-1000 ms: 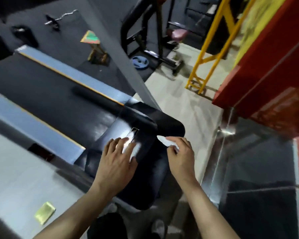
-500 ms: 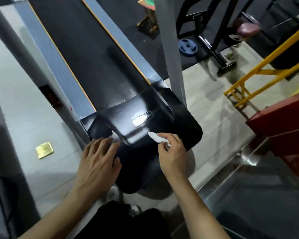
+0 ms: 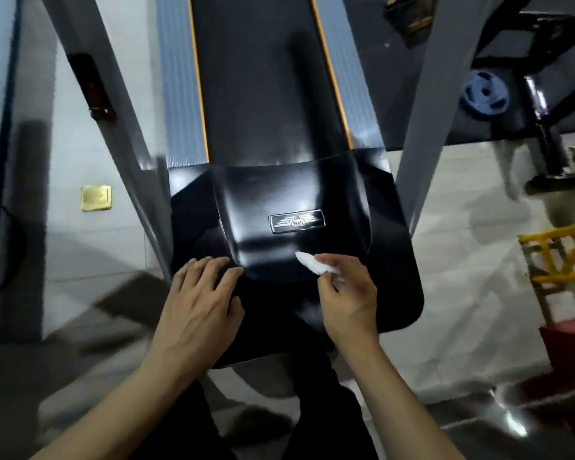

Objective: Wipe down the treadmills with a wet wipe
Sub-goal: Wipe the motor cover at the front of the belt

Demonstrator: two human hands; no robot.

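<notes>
A treadmill lies straight ahead, with a dark belt [image 3: 259,78] between grey side rails and a glossy black motor cover [image 3: 392,260] nearest me. A silver badge [image 3: 296,221] sits in the cover's raised middle. My right hand [image 3: 346,293] pinches a small white wet wipe [image 3: 312,263], whose tip touches the cover just below the badge. My left hand [image 3: 200,303] rests flat on the cover's near left part, fingers spread, holding nothing.
Two grey uprights [image 3: 425,104] rise on either side of the belt. A brass floor plate [image 3: 96,198] lies on the tiles at left. A blue weight plate [image 3: 485,93] and a black machine frame stand at upper right; a yellow rack [image 3: 558,257] and red block are at right.
The view has swung so the treadmill now runs straight away from me. My left hand slid off the badge area toward the cover's near left. The right hand kept the wipe.
</notes>
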